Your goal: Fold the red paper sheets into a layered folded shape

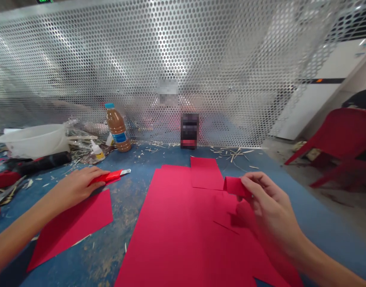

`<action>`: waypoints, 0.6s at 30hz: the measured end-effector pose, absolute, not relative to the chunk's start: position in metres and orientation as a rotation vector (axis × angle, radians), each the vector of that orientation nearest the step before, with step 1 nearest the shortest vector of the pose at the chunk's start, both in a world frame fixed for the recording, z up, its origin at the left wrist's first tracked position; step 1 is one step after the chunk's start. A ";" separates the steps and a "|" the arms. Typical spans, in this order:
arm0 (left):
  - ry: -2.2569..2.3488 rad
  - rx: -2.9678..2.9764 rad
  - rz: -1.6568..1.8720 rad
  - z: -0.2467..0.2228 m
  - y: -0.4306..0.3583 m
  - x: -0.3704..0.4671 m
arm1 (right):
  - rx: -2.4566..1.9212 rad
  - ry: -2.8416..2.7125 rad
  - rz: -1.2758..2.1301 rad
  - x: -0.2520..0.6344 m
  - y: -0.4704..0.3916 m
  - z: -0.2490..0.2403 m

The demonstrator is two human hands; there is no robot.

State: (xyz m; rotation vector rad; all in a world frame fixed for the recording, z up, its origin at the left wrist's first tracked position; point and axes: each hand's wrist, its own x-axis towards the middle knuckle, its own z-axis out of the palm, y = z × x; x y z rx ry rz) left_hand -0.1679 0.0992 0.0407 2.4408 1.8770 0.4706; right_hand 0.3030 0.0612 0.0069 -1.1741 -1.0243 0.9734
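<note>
My left hand (86,181) is closed around a red utility knife (113,175), its blade pointing right, just above the blue table. Below that hand lies a piece of red paper (78,223). In my right hand (268,203) a small curled strip of red paper (233,185) is pinched between thumb and fingers. It is over a large red sheet (171,223) spread across the middle of the table. A smaller red rectangle (206,173) rests on the far edge of that sheet. The far-side fingers of my right hand are partly hidden.
A brown drink bottle (117,127), a small glue bottle (97,150) and a white tub (39,139) stand at the back left. A dark box (189,131) is by the perforated metal screen (218,71). Thin wood slivers (235,153) litter the table; a red chair (347,131) stands right.
</note>
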 end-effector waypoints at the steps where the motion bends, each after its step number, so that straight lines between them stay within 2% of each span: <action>1: 1.864 2.429 0.479 0.042 0.100 -0.167 | -1.161 -0.994 0.996 0.301 0.063 0.011; 5: 1.832 2.384 0.619 0.052 0.098 -0.146 | -1.081 -0.963 1.190 0.279 0.076 0.022; 10: 1.709 2.271 0.879 0.058 0.073 -0.056 | -1.010 -1.117 1.318 0.239 0.088 0.018; 13: 1.469 2.037 1.071 0.043 0.054 0.000 | -0.983 -1.249 1.318 0.229 0.086 0.010; 18: 1.244 1.931 1.001 0.007 0.039 0.030 | -0.952 -1.413 1.267 0.232 0.079 0.001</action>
